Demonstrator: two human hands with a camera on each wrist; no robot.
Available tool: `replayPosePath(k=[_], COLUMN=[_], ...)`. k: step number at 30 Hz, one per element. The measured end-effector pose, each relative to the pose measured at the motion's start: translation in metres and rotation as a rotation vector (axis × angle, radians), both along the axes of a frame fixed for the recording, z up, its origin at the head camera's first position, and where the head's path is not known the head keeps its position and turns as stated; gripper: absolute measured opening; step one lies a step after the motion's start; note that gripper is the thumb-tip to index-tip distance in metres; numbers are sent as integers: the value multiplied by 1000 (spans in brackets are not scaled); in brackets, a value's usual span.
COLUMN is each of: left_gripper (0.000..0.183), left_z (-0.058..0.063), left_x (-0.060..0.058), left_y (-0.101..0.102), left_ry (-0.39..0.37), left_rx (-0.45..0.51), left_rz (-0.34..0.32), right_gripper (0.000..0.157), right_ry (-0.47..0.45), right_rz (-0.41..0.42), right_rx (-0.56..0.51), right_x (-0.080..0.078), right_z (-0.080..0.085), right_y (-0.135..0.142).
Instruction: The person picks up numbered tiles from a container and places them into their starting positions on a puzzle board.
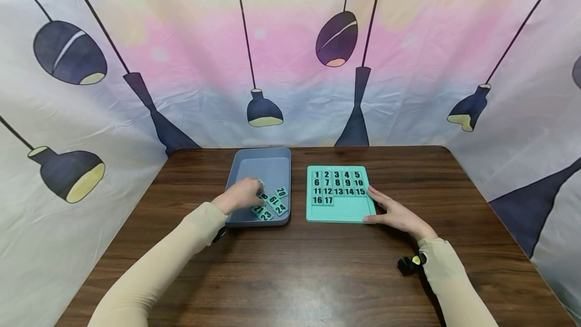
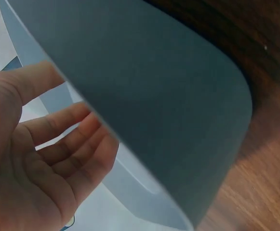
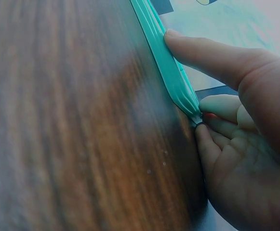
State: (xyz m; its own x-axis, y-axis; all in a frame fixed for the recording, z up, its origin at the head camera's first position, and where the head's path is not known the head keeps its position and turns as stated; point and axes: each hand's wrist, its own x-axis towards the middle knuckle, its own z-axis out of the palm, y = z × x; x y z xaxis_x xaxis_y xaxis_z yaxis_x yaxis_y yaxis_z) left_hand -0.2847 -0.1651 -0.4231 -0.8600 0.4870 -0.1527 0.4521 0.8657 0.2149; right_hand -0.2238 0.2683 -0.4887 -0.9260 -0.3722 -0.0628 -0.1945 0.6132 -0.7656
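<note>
My left hand reaches over the left side of a grey-blue tray, its fingers down among numbered tiles. Thumb and fingertips are around a tile showing an 8; I cannot tell whether they pinch it. In the left wrist view, the tray wall hides the fingertips. My right hand holds a mint-green number board at its near right corner, thumb on the near edge and fingers along the right side. Tiles 1 to 17 sit in ordered rows on the board.
Several loose tiles, among them 20, 24 and 23, lie at odd angles in the tray's near right part. Tray and board stand side by side on a dark wooden table. A lamp-patterned cloth hangs behind.
</note>
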Motion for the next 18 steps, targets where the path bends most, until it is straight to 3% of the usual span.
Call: replayPosePath(k=[5,18], left_gripper=[13,10], left_z=[1,-4], left_x=[3,0], left_y=[5,2], left_ry=[-13,-5], left_rx=[31,67], left_rz=[50,46], right_gripper=[101,101], right_ry=[-14,-12], right_rz=[-10,-7], right_rx=[-7,-16], right_x=[-1,0], right_z=[-2,-2], right_y=[1,1])
